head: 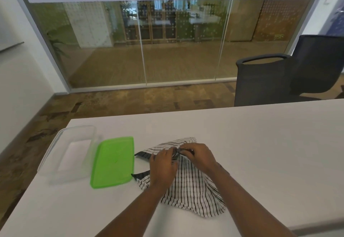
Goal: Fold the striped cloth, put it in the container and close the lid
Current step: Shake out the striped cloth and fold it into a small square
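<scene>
From the head cam I've got the striped cloth [193,186] lying rumpled on the white table [260,143], w/ both my hands on top of it near its far edge. Left hand [162,168] is palm-down on the cloth, fingertips curled round a bunched bit of fabric at the middle; right hand [200,155] meets it from the other side, thumb and fingers pinched on the same bunch, so both are closed on the cloth. Exact pinch point is hard to read, the fingers cover it and the fabric there is a dark blur. Two dark-edged corners of the cloth poke out to the left, one just beside the green lid [113,162], the other near the lid's near corner; can't tell if they touch it. Lid lies flat on the table, off the container. The clear container [55,147] sits just left of the lid, open, nothing visible inside; its walls are see-thru and nearly vanish against the table, so its outline is only partly legible. Forearms run out of frame at the bottom. Beyond the table: two dark chairs [264,80], the farther one cut off at the right edge, and a glass partition [143,41] w/ blurred shelving behind.
</scene>
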Demonstrator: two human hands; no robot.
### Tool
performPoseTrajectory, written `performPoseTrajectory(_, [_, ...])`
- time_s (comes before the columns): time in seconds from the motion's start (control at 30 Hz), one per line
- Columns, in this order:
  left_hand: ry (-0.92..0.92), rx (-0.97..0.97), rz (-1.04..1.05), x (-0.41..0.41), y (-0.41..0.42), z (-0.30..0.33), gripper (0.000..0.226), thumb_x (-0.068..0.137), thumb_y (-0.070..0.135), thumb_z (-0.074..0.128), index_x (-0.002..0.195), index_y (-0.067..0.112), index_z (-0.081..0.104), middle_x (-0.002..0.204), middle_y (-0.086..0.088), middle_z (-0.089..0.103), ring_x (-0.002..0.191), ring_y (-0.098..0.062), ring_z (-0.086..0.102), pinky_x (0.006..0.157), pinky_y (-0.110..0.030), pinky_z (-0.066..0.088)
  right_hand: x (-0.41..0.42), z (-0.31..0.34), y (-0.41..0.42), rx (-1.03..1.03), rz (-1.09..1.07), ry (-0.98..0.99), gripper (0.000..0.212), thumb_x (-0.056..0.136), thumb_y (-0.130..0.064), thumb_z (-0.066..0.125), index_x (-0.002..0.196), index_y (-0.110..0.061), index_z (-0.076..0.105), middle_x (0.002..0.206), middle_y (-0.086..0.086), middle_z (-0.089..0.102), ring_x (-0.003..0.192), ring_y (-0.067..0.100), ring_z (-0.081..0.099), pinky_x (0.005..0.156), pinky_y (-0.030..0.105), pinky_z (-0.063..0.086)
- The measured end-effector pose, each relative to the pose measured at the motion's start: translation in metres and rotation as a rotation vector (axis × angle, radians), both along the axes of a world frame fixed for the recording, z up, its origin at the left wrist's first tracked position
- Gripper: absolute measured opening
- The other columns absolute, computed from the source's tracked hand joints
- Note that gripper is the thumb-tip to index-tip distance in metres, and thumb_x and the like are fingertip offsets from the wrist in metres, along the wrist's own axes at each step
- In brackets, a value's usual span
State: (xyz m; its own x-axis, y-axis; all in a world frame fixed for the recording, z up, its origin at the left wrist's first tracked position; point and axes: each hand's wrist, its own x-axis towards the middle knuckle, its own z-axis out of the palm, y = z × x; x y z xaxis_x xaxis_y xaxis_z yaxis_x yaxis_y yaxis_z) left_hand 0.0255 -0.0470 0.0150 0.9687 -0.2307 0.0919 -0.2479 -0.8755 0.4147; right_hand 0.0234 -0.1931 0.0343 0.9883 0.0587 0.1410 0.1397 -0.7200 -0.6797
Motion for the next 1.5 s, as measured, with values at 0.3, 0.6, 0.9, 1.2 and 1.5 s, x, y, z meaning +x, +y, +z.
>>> performPoseTrajectory(0.3, [0.000,-0.092,0.210,0.021,0.025,0.031,0.017,0.086,0.021,0.051,0.091,0.014,0.066,0.100,-0.007,0.066,0.092,-0.027,0.062,0.075,-0.031,0.043,0.004,0.076,-0.009,0.334,-0.213,-0.316,0.014,0.082,-0.011,0.067,0.093,-0.008,0.075,0.087,-0.004,0.070,0.079,0.006,0.063,0.071,0.000,0.045])
performPoseTrajectory(0.6, [0.046,-0.576,0.418,0.036,0.077,0.041,0.026,0.089,0.025,0.059,0.097,0.003,0.068,0.095,-0.024,0.070,0.093,-0.036,0.063,0.072,-0.035,0.043,-0.001,0.117,-0.038,0.327,-0.505,-0.447,0.015,0.082,-0.022,0.068,0.091,-0.013,0.074,0.085,-0.001,0.071,0.076,0.010,0.063,0.065,0.016,0.045])
performPoseTrajectory(0.9, [-0.009,-0.975,0.158,0.029,0.040,0.120,0.031,0.085,0.021,0.064,0.057,0.021,0.053,0.051,0.008,0.050,0.062,-0.013,0.042,0.056,-0.028,0.035,-0.002,0.125,-0.011,0.252,-0.498,-0.386,0.017,0.081,-0.031,0.068,0.088,-0.016,0.074,0.082,0.001,0.074,0.070,0.010,0.061,0.054,0.016,0.041])
performPoseTrajectory(1.2, [0.103,-0.768,-0.371,0.012,0.010,0.158,0.022,0.089,0.012,0.058,0.107,0.002,0.064,0.101,-0.008,0.061,0.092,-0.013,0.057,0.083,-0.024,0.045,-0.009,0.148,0.014,0.195,-0.203,-0.332,0.010,0.077,-0.023,0.072,0.085,-0.017,0.074,0.082,0.001,0.073,0.074,0.012,0.065,0.069,0.024,0.054])
performPoseTrajectory(1.5, [-0.028,-1.131,0.035,0.023,0.036,0.166,0.023,0.093,0.022,0.052,0.071,0.024,0.059,0.068,0.006,0.063,0.056,0.001,0.064,0.049,-0.010,0.050,-0.023,0.143,-0.026,0.165,-0.246,-0.017,0.016,0.075,-0.030,0.075,0.063,-0.026,0.064,0.070,0.002,0.067,0.066,0.016,0.061,0.062,0.029,0.049])
